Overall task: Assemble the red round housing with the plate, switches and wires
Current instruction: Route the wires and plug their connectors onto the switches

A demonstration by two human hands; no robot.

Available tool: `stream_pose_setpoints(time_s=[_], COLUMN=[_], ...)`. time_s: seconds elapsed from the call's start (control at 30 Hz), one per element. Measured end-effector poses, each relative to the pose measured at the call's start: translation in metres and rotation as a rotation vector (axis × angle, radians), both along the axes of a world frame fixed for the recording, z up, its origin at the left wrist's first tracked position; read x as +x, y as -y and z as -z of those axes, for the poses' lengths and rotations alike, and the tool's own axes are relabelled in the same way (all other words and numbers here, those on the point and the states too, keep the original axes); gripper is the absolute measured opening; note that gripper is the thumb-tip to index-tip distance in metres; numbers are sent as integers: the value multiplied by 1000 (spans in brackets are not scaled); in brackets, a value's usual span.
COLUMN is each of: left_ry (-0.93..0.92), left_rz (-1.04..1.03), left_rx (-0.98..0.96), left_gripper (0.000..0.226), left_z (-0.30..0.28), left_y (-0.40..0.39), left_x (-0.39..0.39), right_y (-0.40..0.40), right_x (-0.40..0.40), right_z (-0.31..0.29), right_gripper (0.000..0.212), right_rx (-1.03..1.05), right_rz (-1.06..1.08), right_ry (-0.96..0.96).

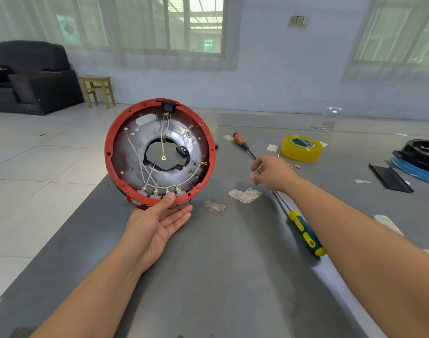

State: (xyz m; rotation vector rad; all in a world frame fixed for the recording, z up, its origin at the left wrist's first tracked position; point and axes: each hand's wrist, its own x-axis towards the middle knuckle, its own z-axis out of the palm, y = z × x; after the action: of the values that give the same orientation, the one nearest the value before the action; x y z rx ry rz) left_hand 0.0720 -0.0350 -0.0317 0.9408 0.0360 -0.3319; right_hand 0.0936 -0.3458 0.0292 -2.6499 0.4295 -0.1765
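Observation:
My left hand (157,220) holds the red round housing (110,152) tilted up on its lower rim, thumb over the rim, fingers beneath. Inside it lies a metal plate (184,142) with a central hole. Several grey switches (157,195) sit along the bottom edge, and white wires (138,152) with gold ring terminals run across the plate. A black socket (168,106) sits at the top. My right hand (273,172) hovers over the table to the right, pinching a thin white wire (253,172) with a small gold end.
On the grey table (220,276) lie a green-yellow screwdriver (303,231), an orange-handled screwdriver (242,142), a yellow tape roll (301,148), paper scraps (245,195) and black and blue parts (418,159) at the right. The table's left edge drops to a tiled floor.

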Motion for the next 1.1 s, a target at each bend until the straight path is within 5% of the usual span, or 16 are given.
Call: stream_pose_setpoints(time_s=[0.13,0.4,1.1], left_ry=[4,46,91], left_rz=[-71,-90,3], left_rx=[-2,30,3], left_gripper=[37,42,60], left_z=[-4,-9,2], left_y=[-6,-28,-35], left_x=[-4,-4,6], right_y=[-44,-122,-137], right_x=[-20,-42,-60], right_z=[0,53,62], right_gripper=[31,33,39], right_rx=[247,406,566], right_rz=[-163,-272,-474], right_ry=[38,233,396])
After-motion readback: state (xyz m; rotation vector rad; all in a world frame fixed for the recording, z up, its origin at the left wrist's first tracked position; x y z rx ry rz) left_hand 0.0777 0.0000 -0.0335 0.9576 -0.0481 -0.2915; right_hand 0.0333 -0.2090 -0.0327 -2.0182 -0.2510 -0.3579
